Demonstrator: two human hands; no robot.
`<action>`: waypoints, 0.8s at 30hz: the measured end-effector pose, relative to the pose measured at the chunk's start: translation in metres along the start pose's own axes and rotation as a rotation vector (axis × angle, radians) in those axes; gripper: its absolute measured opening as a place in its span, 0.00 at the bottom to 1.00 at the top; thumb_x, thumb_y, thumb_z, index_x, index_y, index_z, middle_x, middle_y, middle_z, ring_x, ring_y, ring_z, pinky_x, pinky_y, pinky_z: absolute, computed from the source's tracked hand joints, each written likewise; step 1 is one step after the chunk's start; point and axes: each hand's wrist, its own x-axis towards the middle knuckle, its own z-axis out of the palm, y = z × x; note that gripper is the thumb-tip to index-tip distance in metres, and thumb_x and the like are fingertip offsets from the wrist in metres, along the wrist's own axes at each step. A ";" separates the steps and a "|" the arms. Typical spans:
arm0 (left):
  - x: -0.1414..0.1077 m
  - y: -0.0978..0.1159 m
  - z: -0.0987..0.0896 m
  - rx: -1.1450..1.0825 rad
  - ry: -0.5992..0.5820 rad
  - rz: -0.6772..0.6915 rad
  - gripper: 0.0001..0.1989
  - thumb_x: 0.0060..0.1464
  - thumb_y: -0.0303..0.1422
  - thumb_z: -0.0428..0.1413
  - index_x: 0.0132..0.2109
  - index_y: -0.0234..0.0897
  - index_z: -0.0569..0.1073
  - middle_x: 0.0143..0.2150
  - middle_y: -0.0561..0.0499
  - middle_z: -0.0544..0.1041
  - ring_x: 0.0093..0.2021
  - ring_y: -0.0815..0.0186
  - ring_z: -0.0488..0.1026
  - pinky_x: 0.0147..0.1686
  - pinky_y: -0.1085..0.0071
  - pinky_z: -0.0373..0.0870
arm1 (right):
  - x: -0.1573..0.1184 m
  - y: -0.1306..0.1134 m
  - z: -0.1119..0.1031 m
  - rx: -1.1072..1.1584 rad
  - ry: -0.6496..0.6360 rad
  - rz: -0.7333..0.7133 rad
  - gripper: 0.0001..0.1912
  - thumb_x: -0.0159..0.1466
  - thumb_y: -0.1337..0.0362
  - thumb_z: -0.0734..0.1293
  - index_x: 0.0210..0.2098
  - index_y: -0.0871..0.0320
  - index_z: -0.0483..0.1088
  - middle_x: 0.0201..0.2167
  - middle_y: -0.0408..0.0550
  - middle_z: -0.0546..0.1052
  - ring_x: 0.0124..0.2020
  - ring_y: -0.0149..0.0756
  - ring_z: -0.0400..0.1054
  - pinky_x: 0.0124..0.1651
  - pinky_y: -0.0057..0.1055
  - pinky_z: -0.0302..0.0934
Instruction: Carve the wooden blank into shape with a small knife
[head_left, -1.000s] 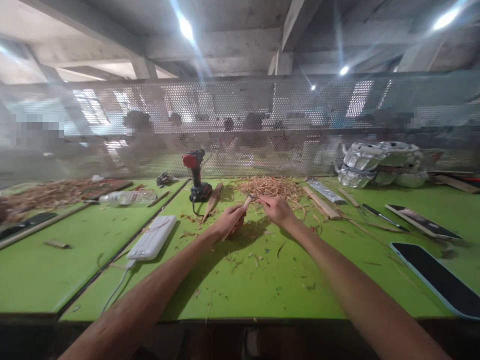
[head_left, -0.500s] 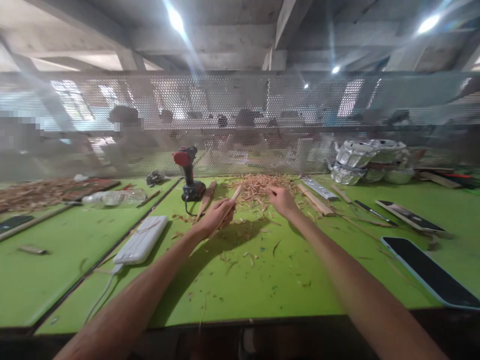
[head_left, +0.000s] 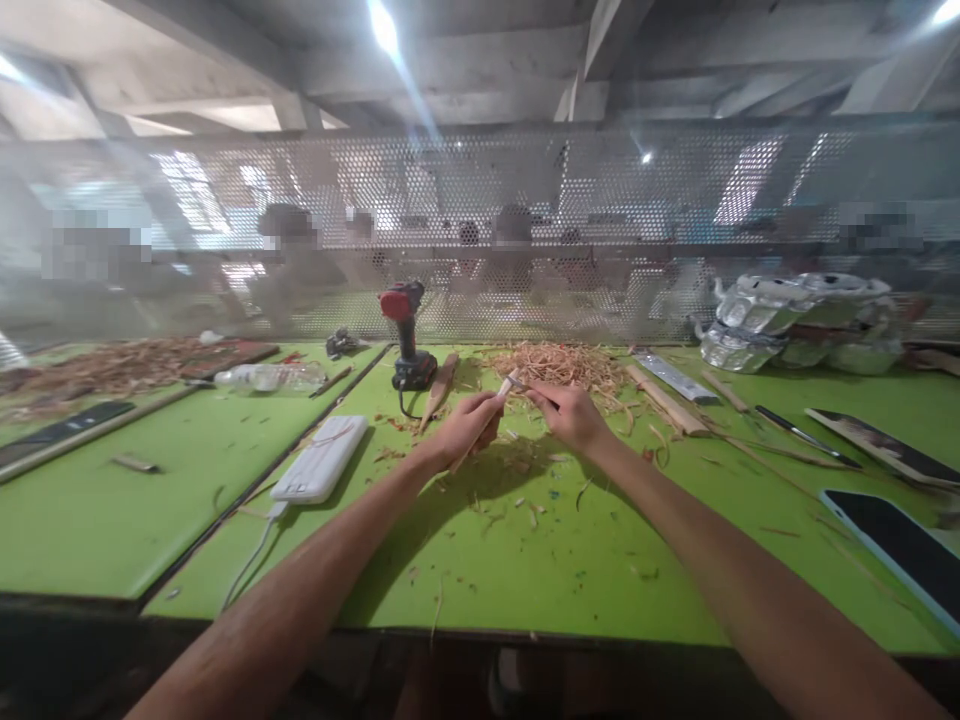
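My left hand (head_left: 474, 428) is closed round a thin pale wooden stick (head_left: 507, 384), whose whittled tip points up and away from me. The stick's lower end shows beneath my palm. My right hand (head_left: 574, 412) is closed on a small knife (head_left: 519, 383); just a short dark bit of its blade shows, touching or very near the stick's tip, and the handle is hidden in my fingers. Right behind both hands lies a heap of curly wood shavings (head_left: 570, 362) on the green tabletop (head_left: 525, 570).
A red-and-black cordless drill (head_left: 406, 335) stands at the back left, near a white power bank (head_left: 321, 460) with a cable. To the right lie a wood strip (head_left: 667, 400), a pen-like tool (head_left: 806, 435) and a phone (head_left: 892, 555). Foil-wrapped bundles (head_left: 795, 320) sit before a perforated screen (head_left: 480, 190).
My right hand has come left and nearer to my left hand, bringing the blade to the stick's tip. The whole view has swung left, so the table's things appear further right.
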 end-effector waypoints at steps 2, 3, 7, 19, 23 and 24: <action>-0.001 0.002 0.002 0.015 0.007 0.003 0.21 0.63 0.51 0.57 0.34 0.39 0.65 0.22 0.61 0.59 0.16 0.76 0.53 0.14 0.76 0.50 | 0.000 0.003 -0.001 -0.014 0.013 -0.018 0.20 0.74 0.58 0.61 0.52 0.61 0.81 0.43 0.59 0.85 0.34 0.44 0.80 0.38 0.36 0.71; -0.001 0.003 0.003 0.013 0.011 0.000 0.21 0.63 0.51 0.58 0.34 0.39 0.64 0.22 0.61 0.59 0.16 0.76 0.53 0.14 0.76 0.50 | 0.000 0.004 -0.001 -0.023 0.019 -0.019 0.21 0.74 0.59 0.61 0.53 0.62 0.81 0.45 0.60 0.84 0.38 0.46 0.80 0.41 0.37 0.72; 0.000 0.005 0.009 0.006 0.043 -0.031 0.21 0.63 0.51 0.58 0.33 0.38 0.64 0.22 0.61 0.57 0.15 0.77 0.53 0.14 0.76 0.49 | 0.000 0.008 -0.003 -0.073 -0.001 0.062 0.20 0.73 0.59 0.61 0.54 0.59 0.81 0.46 0.58 0.84 0.39 0.46 0.80 0.45 0.37 0.71; -0.002 0.008 0.009 -0.002 -0.023 0.002 0.19 0.65 0.48 0.56 0.36 0.37 0.67 0.22 0.61 0.59 0.16 0.76 0.54 0.14 0.77 0.51 | 0.002 0.052 -0.030 -0.093 0.195 0.373 0.24 0.73 0.58 0.58 0.30 0.63 0.79 0.24 0.50 0.77 0.27 0.36 0.67 0.35 0.30 0.61; 0.001 0.004 0.008 0.002 0.037 -0.041 0.19 0.64 0.48 0.57 0.34 0.38 0.65 0.22 0.61 0.59 0.16 0.76 0.54 0.13 0.77 0.51 | 0.006 0.025 -0.026 0.123 0.154 0.260 0.23 0.72 0.54 0.61 0.41 0.63 0.82 0.36 0.55 0.83 0.34 0.40 0.74 0.40 0.33 0.66; 0.002 0.003 0.007 0.004 0.048 -0.046 0.19 0.64 0.48 0.56 0.34 0.38 0.65 0.21 0.61 0.59 0.15 0.76 0.54 0.13 0.76 0.50 | 0.006 0.016 -0.022 0.160 0.127 0.220 0.23 0.72 0.54 0.61 0.43 0.63 0.83 0.37 0.55 0.83 0.34 0.41 0.75 0.41 0.33 0.67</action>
